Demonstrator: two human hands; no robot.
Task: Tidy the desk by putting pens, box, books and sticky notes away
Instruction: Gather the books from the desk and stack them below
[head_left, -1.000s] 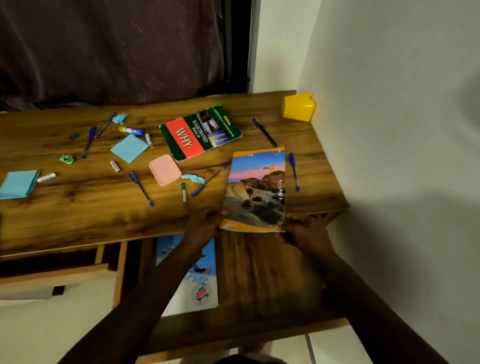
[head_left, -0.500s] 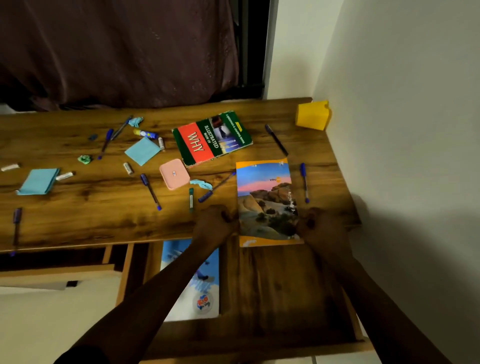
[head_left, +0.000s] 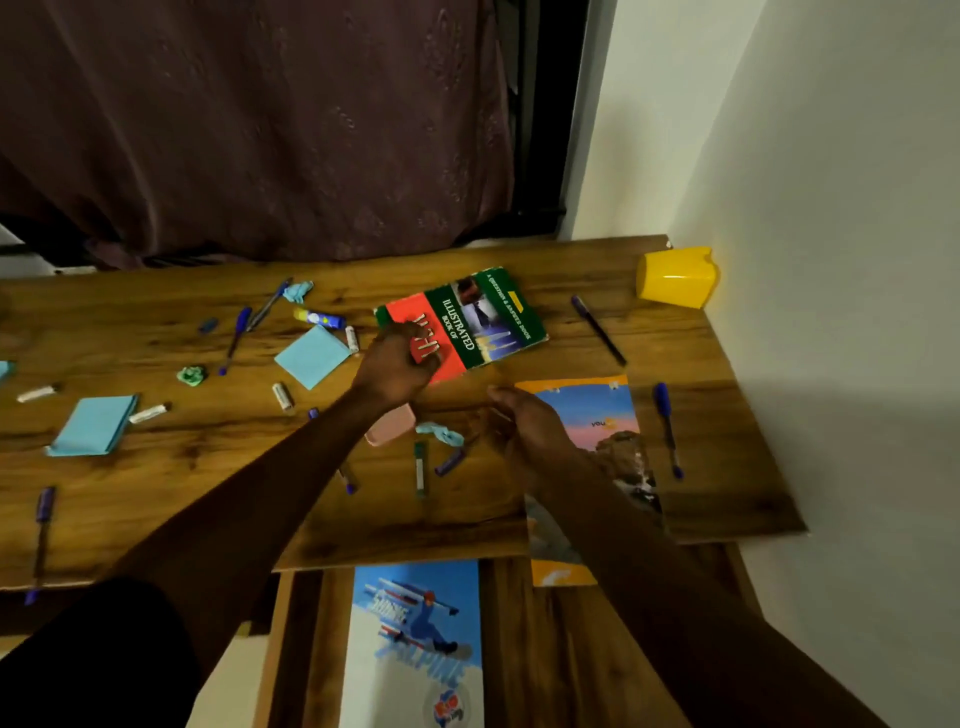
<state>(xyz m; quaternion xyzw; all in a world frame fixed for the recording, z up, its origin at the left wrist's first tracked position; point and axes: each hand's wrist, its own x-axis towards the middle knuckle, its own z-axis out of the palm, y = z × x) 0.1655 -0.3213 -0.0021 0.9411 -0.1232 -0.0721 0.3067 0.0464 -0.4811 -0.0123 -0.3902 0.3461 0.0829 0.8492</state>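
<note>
The light is dim and warm, its source out of view, and the wood of the table (head_left: 727, 467) shows only a faint sheen. The white wall (head_left: 831, 208) right of the table is the brightest area, with 1 broad grey shadow beyond the table's front right corner. The curtain (head_left: 260, 130) behind the table sinks into murk. Above the table, the left hand (head_left: 395, 358) and right hand (head_left: 527, 423) are near-silhouettes, finger detail lost. Print on the green and red book (head_left: 483, 322) stays legible, though everything is slightly soft. Wall edges above the table lean, bent by the wide lens.
</note>
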